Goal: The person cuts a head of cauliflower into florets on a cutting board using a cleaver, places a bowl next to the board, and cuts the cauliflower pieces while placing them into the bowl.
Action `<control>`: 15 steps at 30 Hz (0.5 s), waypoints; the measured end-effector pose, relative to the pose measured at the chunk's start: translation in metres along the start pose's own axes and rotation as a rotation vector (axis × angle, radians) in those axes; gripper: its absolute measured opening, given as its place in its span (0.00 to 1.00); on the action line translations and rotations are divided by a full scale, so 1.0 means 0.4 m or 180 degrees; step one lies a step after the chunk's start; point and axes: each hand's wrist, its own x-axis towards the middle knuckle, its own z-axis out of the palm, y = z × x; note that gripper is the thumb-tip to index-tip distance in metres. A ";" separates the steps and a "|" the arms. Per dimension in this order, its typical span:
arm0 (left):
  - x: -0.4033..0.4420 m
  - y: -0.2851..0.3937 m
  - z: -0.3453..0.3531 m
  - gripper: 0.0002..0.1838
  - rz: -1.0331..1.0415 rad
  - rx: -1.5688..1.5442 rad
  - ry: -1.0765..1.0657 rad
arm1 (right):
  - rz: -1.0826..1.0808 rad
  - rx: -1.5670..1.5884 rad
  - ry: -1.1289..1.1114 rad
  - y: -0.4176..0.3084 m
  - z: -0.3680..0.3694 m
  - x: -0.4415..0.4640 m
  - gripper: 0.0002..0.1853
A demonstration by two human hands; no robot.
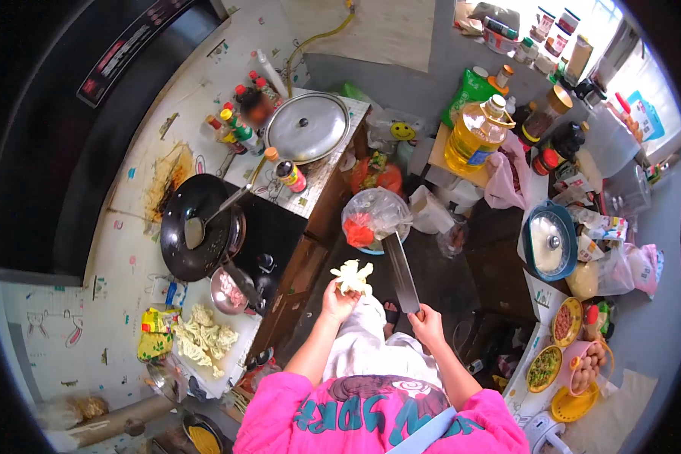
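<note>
My left hand is closed around a pale piece of cauliflower, its florets facing up and away from me. Gripped by its handle in my right hand is a cleaver. The broad blade points forward, to the right of the cauliflower and apart from it. Beyond both hands, on the floor, stands a bin lined with a clear plastic bag with something red inside; the blade's tip overlaps its near edge in view. More cauliflower florets lie heaped on a white board at the left.
On the stove at left sits a black wok with a spatula, beside a bowl of pinkish meat. A large metal lid and sauce bottles stand behind. At right are an oil jug, a blue lidded pot and an egg basket.
</note>
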 end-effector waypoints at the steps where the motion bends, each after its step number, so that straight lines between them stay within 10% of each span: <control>1: 0.034 0.010 0.004 0.19 0.0011 0.0106 -0.0072 | 0.0021 0.0057 0.0067 0.009 0.004 0.012 0.08; 9: 0.419 0.081 0.034 0.13 0.0568 0.0805 0.0114 | 0.0619 0.0140 0.0300 0.019 0.029 0.158 0.10; 15: 0.703 0.071 0.056 0.19 0.2233 0.2772 0.0777 | 0.0914 0.0262 0.0463 0.086 0.094 0.262 0.09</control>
